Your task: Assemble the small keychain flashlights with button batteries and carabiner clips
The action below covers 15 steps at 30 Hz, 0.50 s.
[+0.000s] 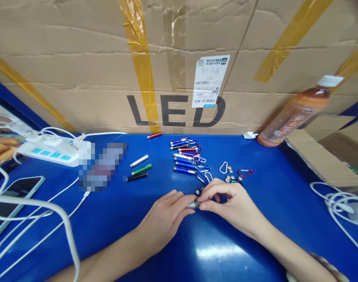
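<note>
My left hand (168,211) is closed around a small silver flashlight tube (191,205), whose end sticks out past the fingertips. At that end, thumb and forefinger of my right hand (230,199) pinch a small dark part that I cannot make out. Just beyond my hands lie loose button cells (227,179), a silver carabiner (224,168) and a red carabiner (245,172). Farther back is a row of mini flashlights (184,170) with carabiners clipped on. To the left rest a silver tube (139,160), a green tube (141,169) and a black tube (137,176).
A large cardboard box (102,78) walls off the back of the blue table (155,258). A drink bottle (296,113) leans at the right, near coiled white cable (333,203). Leftward are a power strip (53,154), a phone (17,196) and trailing cables. A red tube (154,136) lies by the box.
</note>
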{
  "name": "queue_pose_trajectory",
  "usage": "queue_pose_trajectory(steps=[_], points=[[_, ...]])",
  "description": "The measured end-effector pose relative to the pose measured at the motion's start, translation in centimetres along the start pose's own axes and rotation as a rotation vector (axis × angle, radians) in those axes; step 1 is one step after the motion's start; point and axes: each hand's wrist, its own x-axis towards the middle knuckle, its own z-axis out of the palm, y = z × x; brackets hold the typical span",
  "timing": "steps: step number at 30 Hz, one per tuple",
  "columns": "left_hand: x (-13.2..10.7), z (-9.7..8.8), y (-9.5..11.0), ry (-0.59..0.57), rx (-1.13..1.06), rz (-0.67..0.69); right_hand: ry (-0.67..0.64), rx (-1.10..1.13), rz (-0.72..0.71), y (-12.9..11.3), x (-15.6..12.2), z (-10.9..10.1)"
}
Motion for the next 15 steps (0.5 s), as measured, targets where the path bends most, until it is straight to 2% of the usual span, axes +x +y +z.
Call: queue_pose_trajectory(steps=[4,7,9,11,13,15], points=[[-0.1,-0.2,0.2,-0.028,-0.050,-0.025,-0.037,0.168,0.153,0.4,0.0,0.3],[0.0,-0.4,0.2,-0.029,-0.050,-0.043,-0.019,0.203,0.159,0.5,-0.1,0.7],[0.0,-0.4,0.1,0.008,-0.037,-0.026,0.037,0.114,0.067,0.5,-0.1,0.7],[0.0,-0.3,-0.1,0.054,-0.044,-0.014,0.062,0.017,-0.090,0.4,-0.1,0.5],[0.0,-0.1,-0.2,0.080,-0.070,-0.012,0.029,-0.049,-0.230,0.3,-0.1,0.1],[-0.1,-0.1,-0.3,0.075,-0.096,-0.022,-0.014,-0.106,-0.310,0.2,0.0,-0.3]])
